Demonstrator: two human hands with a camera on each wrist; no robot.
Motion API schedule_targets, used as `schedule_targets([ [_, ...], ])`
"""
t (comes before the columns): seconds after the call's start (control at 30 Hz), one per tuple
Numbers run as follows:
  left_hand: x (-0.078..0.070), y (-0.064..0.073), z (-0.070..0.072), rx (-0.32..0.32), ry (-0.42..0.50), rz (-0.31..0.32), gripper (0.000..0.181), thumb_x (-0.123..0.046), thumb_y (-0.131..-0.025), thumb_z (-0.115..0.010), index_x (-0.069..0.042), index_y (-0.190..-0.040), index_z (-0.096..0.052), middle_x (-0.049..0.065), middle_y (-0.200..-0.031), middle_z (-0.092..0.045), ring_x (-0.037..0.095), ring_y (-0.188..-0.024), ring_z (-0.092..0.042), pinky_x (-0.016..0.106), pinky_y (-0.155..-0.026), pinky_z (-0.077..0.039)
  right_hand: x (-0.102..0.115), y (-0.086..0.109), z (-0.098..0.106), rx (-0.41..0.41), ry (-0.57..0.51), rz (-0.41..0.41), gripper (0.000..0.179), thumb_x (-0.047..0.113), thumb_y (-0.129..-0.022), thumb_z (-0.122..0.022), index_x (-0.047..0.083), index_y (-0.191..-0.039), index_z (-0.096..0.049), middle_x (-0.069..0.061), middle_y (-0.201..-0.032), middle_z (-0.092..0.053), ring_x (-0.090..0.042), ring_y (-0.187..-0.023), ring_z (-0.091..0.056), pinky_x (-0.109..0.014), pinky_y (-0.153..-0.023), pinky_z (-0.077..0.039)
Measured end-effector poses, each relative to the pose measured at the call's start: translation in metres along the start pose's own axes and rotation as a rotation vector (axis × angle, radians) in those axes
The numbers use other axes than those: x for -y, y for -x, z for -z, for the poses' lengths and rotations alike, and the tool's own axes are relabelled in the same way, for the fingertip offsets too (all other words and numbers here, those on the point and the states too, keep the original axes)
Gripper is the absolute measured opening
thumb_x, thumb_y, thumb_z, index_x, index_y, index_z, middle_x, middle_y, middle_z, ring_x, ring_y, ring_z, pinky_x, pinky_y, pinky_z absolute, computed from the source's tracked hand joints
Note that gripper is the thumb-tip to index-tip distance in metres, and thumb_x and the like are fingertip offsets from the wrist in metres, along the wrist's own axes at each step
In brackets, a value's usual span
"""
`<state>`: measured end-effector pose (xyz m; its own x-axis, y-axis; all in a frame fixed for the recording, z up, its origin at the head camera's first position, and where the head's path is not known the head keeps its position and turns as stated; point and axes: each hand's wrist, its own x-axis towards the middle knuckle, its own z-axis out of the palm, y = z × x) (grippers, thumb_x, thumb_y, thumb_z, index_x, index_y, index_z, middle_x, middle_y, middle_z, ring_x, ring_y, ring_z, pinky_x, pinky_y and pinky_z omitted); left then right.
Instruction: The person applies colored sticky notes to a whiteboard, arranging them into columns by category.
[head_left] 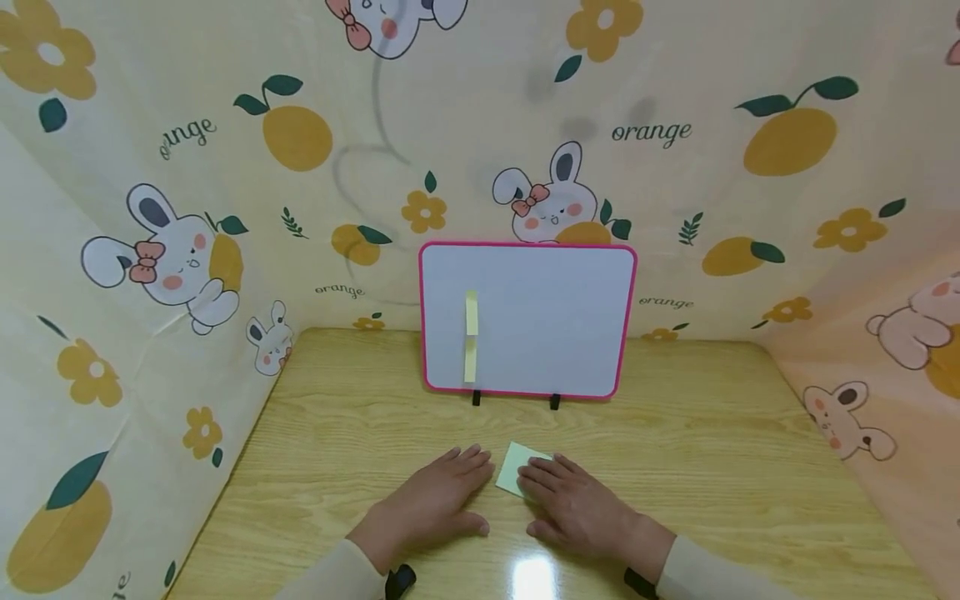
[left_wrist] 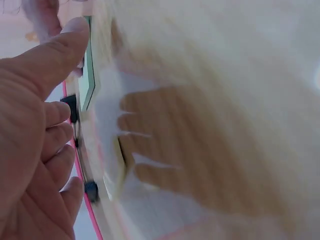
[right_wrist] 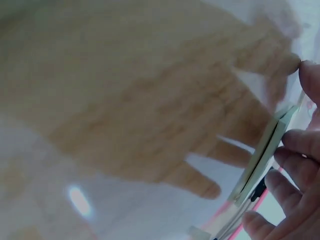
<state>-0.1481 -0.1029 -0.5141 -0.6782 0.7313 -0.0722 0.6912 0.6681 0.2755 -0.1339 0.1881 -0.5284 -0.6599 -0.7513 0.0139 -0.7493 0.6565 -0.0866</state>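
A pale green square sticky note pad (head_left: 513,467) lies at an angle on the wooden table. The fingers of my right hand (head_left: 577,508) are stretched over its right part and cover that corner. In the right wrist view the pad (right_wrist: 265,152) appears edge-on beside the fingertips. To the left of the pad, my left hand (head_left: 442,496) rests palm down on the table with its fingers extended and thumb apart, holding nothing. Beyond both hands stands a pink-framed whiteboard (head_left: 551,321). Two narrow yellow paper strips (head_left: 472,313) run one above the other down its left side.
Black feet (head_left: 476,398) hold the whiteboard up near the table's back edge. A cloth (head_left: 465,100) printed with rabbits, oranges and flowers rises behind and along both sides. The glossy wooden table (head_left: 720,467) mirrors a bright light at its front.
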Motion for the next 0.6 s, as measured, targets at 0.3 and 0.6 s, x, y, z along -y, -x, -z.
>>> schedule_targets([
  [0.3, -0.019, -0.026, -0.001, 0.061, -0.061, 0.000, 0.088, -0.062, -0.096, -0.067, -0.010, -0.162, -0.042, 0.005, -0.171, -0.036, 0.023, -0.161, -0.027, 0.042, -0.133, -0.024, 0.002, 0.001, -0.005, -0.093, 0.065, -0.084, 0.061, 0.050, -0.103, -0.064, 0.005, -0.144, -0.062, -0.007, -0.147, -0.063, -0.029, -0.139, -0.056, -0.059, -0.119, -0.044],
  [0.6, -0.035, -0.018, -0.017, 0.032, -0.163, -0.041, 0.081, -0.066, -0.101, -0.055, -0.010, -0.158, -0.048, 0.005, -0.167, -0.044, 0.023, -0.159, -0.034, 0.042, -0.130, -0.031, 0.001, 0.010, -0.004, -0.126, 0.087, -0.139, 0.060, 0.047, -0.102, -0.065, 0.002, -0.143, -0.064, -0.011, -0.147, -0.064, -0.031, -0.138, -0.058, -0.061, -0.117, -0.045],
])
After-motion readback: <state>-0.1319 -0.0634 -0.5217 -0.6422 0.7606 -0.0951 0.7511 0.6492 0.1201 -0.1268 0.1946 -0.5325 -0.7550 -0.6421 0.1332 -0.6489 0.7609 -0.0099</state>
